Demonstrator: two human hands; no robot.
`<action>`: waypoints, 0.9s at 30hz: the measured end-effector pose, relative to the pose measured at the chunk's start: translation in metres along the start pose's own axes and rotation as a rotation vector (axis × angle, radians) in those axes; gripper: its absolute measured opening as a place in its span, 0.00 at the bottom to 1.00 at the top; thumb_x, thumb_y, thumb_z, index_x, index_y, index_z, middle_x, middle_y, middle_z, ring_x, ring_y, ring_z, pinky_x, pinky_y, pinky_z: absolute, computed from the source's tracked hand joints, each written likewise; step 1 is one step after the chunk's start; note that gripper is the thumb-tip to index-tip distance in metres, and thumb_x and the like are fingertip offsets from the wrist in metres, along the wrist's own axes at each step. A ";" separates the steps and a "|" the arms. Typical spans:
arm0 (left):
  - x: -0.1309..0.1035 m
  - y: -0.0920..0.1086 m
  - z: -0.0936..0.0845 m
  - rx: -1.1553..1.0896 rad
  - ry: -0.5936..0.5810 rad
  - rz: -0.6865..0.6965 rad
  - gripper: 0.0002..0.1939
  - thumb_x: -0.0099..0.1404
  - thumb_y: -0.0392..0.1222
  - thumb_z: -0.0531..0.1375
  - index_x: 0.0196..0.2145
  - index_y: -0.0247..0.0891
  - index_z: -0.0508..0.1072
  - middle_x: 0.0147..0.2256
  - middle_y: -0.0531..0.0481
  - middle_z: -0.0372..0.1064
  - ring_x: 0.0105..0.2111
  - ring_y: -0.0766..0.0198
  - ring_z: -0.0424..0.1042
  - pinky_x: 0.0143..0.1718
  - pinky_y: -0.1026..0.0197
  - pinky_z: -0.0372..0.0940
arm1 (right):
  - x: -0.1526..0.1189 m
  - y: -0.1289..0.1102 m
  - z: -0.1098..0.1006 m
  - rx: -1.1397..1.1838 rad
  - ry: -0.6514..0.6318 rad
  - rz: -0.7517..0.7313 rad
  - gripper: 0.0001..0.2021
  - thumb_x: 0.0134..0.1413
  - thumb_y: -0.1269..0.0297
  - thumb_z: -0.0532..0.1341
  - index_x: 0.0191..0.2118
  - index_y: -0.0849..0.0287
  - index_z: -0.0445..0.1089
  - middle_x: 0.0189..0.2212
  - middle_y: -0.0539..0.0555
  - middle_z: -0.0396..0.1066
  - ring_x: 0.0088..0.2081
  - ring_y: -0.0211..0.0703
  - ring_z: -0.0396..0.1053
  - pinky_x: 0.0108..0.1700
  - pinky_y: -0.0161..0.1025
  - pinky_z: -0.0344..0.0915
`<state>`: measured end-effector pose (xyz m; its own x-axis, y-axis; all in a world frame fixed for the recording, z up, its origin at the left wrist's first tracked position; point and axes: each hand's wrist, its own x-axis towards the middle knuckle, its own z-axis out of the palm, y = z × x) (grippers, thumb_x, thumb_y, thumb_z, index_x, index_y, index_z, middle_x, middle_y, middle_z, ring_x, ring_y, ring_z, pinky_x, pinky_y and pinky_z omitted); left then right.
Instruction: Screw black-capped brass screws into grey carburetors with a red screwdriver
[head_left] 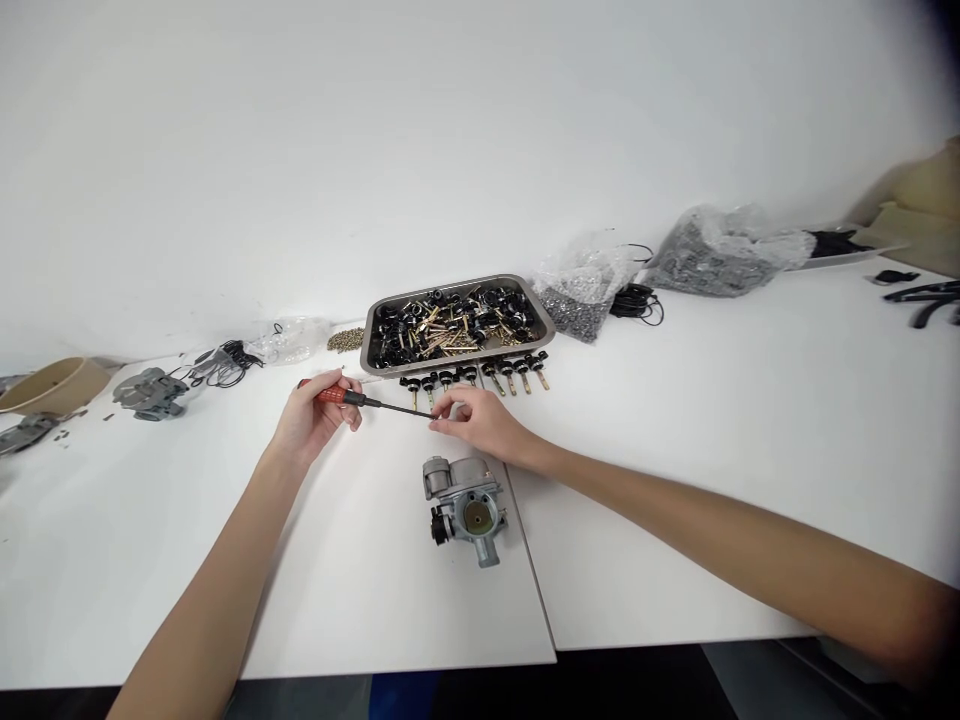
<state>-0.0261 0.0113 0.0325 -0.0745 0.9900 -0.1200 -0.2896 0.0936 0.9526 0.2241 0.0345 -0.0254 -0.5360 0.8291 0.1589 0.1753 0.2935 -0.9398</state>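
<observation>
Holding a red-handled screwdriver [352, 397] in the left grip [311, 420], in the head view, with the thin rod aimed at the right grip [484, 425]. Curled round the handle on the left side. Drawn close together at the fingertips on the right side, by the end of the rod; too small to tell whether pinching the rod or a tiny bit there.

Lying on the white desk [675, 385] just below the right grip, near the seam [526, 545] between two boards: a grey metal engine part [465, 495], touched by neither grip.

Could poke a fingertip, with the end of the rod so near the skin. Could slip sideways too, from pushing too hard or holding the handle too loosely. Could drop any tiny bit at the end, from a weak pinch or a little shake, and lose it in the seam. Could bump the row of little gold-and-black parts [491, 371] out of line, from reaching too far past the fingers. Could mix those with the heap [450, 330] in the metal tray [366, 342], from lying so near. Could knock the grey part, from letting the right wrist sink low.
</observation>
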 end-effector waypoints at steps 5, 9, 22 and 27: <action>0.001 0.000 0.000 -0.003 -0.002 0.010 0.12 0.62 0.36 0.56 0.22 0.31 0.70 0.26 0.42 0.69 0.12 0.65 0.63 0.14 0.58 0.63 | -0.001 -0.001 0.001 0.015 0.033 -0.006 0.11 0.52 0.59 0.66 0.34 0.63 0.71 0.39 0.54 0.68 0.33 0.34 0.63 0.32 0.33 0.59; 0.001 0.001 0.000 -0.004 -0.001 0.015 0.12 0.62 0.36 0.55 0.21 0.31 0.70 0.26 0.42 0.69 0.12 0.65 0.63 0.14 0.58 0.63 | -0.001 -0.002 0.001 0.022 0.047 -0.007 0.11 0.51 0.58 0.66 0.34 0.63 0.71 0.38 0.54 0.67 0.33 0.34 0.63 0.31 0.33 0.58; -0.001 0.000 0.001 0.008 -0.033 0.027 0.13 0.61 0.36 0.57 0.21 0.29 0.71 0.25 0.43 0.69 0.13 0.64 0.64 0.15 0.58 0.63 | -0.001 0.000 0.003 0.059 0.074 -0.026 0.10 0.50 0.61 0.67 0.31 0.62 0.70 0.35 0.53 0.68 0.32 0.34 0.63 0.31 0.33 0.59; -0.004 0.003 0.001 0.072 -0.099 0.073 0.11 0.61 0.38 0.59 0.23 0.29 0.72 0.26 0.44 0.70 0.15 0.63 0.66 0.18 0.57 0.65 | 0.001 0.006 0.004 0.058 0.086 -0.025 0.09 0.48 0.62 0.68 0.30 0.63 0.70 0.34 0.52 0.69 0.31 0.34 0.63 0.32 0.34 0.60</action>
<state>-0.0252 0.0073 0.0358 0.0023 0.9997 -0.0253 -0.2177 0.0252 0.9757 0.2210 0.0350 -0.0317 -0.4666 0.8602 0.2057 0.1132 0.2888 -0.9507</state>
